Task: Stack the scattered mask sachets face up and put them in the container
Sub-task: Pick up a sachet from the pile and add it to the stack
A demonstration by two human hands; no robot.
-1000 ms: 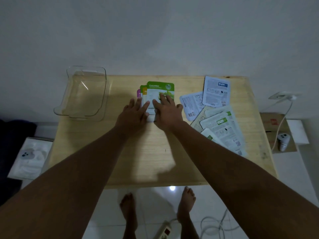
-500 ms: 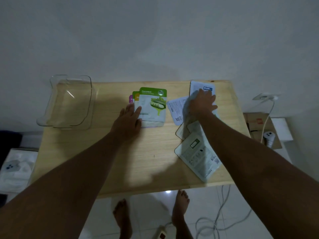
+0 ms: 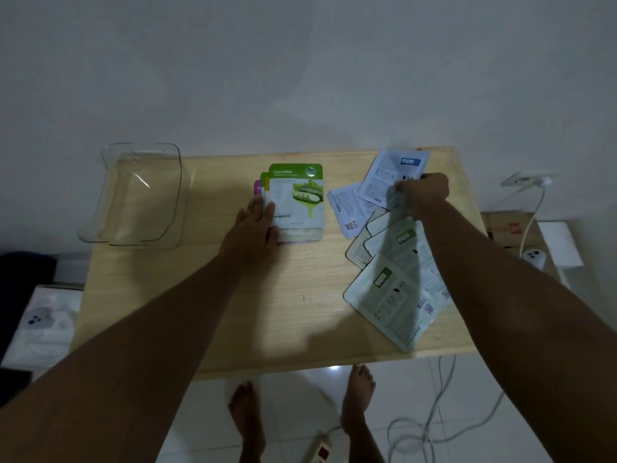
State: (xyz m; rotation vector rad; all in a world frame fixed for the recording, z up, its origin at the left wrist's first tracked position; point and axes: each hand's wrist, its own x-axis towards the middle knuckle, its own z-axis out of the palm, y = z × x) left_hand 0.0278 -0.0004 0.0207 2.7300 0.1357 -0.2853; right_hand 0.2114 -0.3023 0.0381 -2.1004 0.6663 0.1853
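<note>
A face-up stack of mask sachets (image 3: 297,198) lies mid-table, a green cucumber sachet on top. My left hand (image 3: 255,225) rests flat on the stack's left edge, fingers apart. At the far right my right hand (image 3: 422,192) pinches the edge of a white face-down sachet (image 3: 392,173) with a blue label, lifting it. Another face-down sachet (image 3: 349,208) lies beside it. Several more face-down sachets (image 3: 390,289) fan out toward the front right. The clear plastic container (image 3: 110,225) stands empty at the table's far left corner.
The wooden table (image 3: 267,312) ends close to a white wall behind. A cardboard box (image 3: 507,228) and a charger cable (image 3: 531,222) sit to the right. A power strip (image 3: 320,451) and cables lie on the floor by my feet.
My right hand left the stack, moved right to the far sachet and closed on its edge, lifting it. My left hand stayed on the stack. The view shifted.
</note>
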